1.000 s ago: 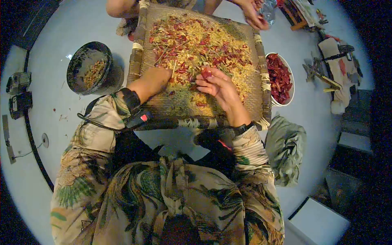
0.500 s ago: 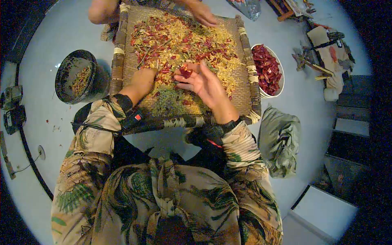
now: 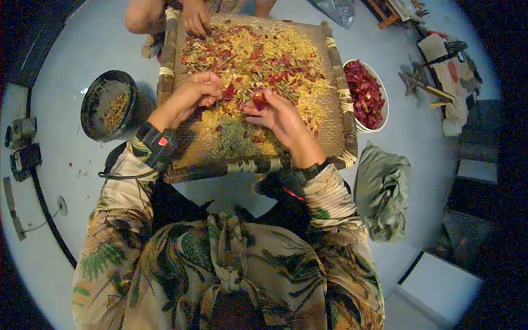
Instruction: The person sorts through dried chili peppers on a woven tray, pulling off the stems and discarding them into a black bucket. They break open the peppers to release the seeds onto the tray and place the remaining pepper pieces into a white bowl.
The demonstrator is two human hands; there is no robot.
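Observation:
A woven tray with a wooden frame [image 3: 336, 77] stands before me, spread with yellow seeds [image 3: 300, 41], dried red chili pieces and stems. Above its left middle, my left hand [image 3: 192, 98] pinches a dried red chili piece [image 3: 229, 91] between thumb and fingertips. My right hand [image 3: 281, 120], palm partly turned up, holds dried red chili pieces [image 3: 259, 100] between thumb and fingers. The two hands are a short distance apart. Below them, a greenish-grey patch of fine bits [image 3: 236, 138] lies near the tray's front edge.
A black bucket [image 3: 144, 113] with some chili scraps stands left of the tray. On the right is a white tub [image 3: 384, 118] full of dried red chilies, with a green bag [image 3: 382, 192] below it. A co-worker's hand [image 3: 194, 17] reaches over the tray's far left corner.
My left hand has risen from the pile and now shows a chili piece in its fingers. My right hand has closed more on its chilies. A co-worker's hand now appears at the far left.

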